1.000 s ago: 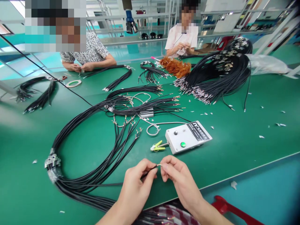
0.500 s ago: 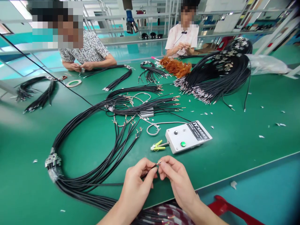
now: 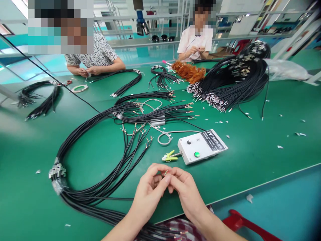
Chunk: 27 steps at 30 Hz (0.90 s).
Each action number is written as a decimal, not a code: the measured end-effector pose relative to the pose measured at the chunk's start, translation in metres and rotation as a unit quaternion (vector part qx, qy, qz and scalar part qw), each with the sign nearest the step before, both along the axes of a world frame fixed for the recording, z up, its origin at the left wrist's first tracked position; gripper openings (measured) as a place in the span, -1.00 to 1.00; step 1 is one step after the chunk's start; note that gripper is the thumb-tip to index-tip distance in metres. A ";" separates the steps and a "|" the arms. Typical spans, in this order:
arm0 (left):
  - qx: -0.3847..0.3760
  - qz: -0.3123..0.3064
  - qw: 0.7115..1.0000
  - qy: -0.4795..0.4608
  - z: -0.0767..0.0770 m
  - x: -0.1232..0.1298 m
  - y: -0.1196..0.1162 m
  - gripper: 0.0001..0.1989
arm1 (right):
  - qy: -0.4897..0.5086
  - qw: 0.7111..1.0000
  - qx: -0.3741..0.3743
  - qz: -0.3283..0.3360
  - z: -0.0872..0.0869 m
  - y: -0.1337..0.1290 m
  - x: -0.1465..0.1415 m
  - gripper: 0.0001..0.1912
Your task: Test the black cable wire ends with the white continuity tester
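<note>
Near the table's front edge, my left hand [image 3: 147, 191] is closed around a black cable [image 3: 119, 198] that runs in from the bundle on the left. Fingertips of my right hand [image 3: 187, 187] press against those of the left at the cable's stripped end [image 3: 166, 173], where a small bit of thin wire shows. The fingers hide most of that end. The cable belongs to a curved bundle of black cables [image 3: 82, 129], gathered with clear wrap and metal connectors [image 3: 57, 171]. Just beyond my hands lies a grey box [image 3: 193, 147] with a green button and a yellow-green clip [image 3: 170, 156] on its shaft.
A large heap of black cables [image 3: 225, 80] lies at the back right, beside orange-brown strands [image 3: 189, 71] and a plastic bag [image 3: 286, 69]. Two co-workers sit across the green table [image 3: 250, 157]. A tape roll [image 3: 79, 88] lies at left; a red stool [image 3: 247, 222] stands below the edge.
My two hands have come closer together, the right fingertips now meeting the left thumb. The wire end, plainly visible before, is mostly covered and points more upward.
</note>
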<state>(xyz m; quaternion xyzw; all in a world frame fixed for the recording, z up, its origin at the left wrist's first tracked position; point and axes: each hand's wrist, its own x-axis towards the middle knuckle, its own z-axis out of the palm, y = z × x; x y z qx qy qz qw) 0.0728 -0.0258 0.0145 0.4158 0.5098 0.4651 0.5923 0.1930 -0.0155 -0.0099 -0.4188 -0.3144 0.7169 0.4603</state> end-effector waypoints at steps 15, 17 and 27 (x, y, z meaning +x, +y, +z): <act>-0.042 0.051 0.994 -0.092 -0.007 -0.003 0.000 -0.76 | -0.017 0.996 0.075 0.045 0.001 0.005 0.006 -0.72; -0.051 0.037 0.994 -0.087 -0.006 -0.002 0.002 -0.75 | -0.036 0.995 0.079 0.041 0.000 0.005 0.006 -0.72; -0.015 0.036 0.999 0.012 -0.013 0.001 -0.001 -0.77 | -0.192 0.965 0.176 0.044 -0.001 0.006 0.015 -0.79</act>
